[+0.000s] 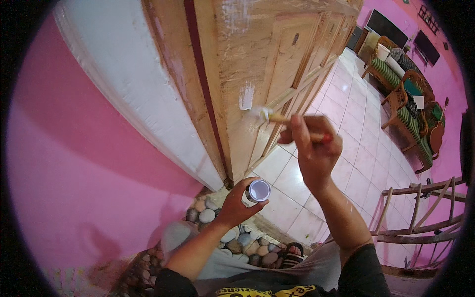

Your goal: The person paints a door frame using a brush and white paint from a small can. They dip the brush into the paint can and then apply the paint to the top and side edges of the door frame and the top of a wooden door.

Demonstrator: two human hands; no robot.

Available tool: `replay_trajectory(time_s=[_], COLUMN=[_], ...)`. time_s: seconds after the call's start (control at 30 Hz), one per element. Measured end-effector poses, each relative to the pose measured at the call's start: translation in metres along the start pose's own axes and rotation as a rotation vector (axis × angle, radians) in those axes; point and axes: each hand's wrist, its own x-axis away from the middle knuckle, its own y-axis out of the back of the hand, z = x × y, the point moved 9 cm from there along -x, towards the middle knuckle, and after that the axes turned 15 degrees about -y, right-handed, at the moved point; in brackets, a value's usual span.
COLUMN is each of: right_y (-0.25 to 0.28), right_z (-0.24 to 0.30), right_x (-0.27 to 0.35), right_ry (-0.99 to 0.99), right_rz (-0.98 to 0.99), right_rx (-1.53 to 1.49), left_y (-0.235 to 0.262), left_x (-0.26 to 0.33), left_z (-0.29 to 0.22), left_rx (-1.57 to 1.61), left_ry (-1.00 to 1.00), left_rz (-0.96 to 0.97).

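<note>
My right hand [319, 146] is closed round the handle of a paintbrush [279, 118], whose red handle end shows at the palm. The white, blurred bristles are close to the wooden door [232, 64]; whether they touch it I cannot tell. White paint streaks [246, 95] mark the bare wood just above the brush, and a fainter white patch lies higher up. Lower down, my left hand [240, 205] grips a small open can of white paint [259, 190], its mouth facing up.
A white door frame [148, 89] and pink wall [89, 138] stand at left. Rounded stones [237, 242] pave the ground by my sandalled foot [294, 252]. Pale floor tiles [341, 119] lead to striped wooden chairs [403, 104]. At right rests a rough wooden ladder [420, 230].
</note>
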Motion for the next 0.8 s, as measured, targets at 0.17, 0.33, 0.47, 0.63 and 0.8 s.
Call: replay_trajectory(time_s=[0.17,0.33,0.47,0.63,0.8], right_y=[0.003,0.024,-0.003,0.001,0.012], right_z=[0.095,0.116,0.037,-0.061,-0.065], right_x=[-0.038,-0.034,-0.008,0.029,0.031], right_ry=[0.264,0.349,0.31,0.043,-0.051], right_rz=[-0.14,-0.299,-0.059,0.05,0.067], right_rx=[-0.238,-0.254,-0.151,0.094,0.116], left_y=[-0.003,-0.01,-0.011,-0.012,-0.012], left_x=[0.002,0.002,0.005,0.005,0.005], left_z=[0.003,0.004,0.007,0.005,0.006], left_rx=[0.01,0.033,0.019,0.012,0.032], left_ry=[-0.014,-0.001,0.059,0.068,0.054], left_rz=[0.01,0.04,0.088,0.06,0.045])
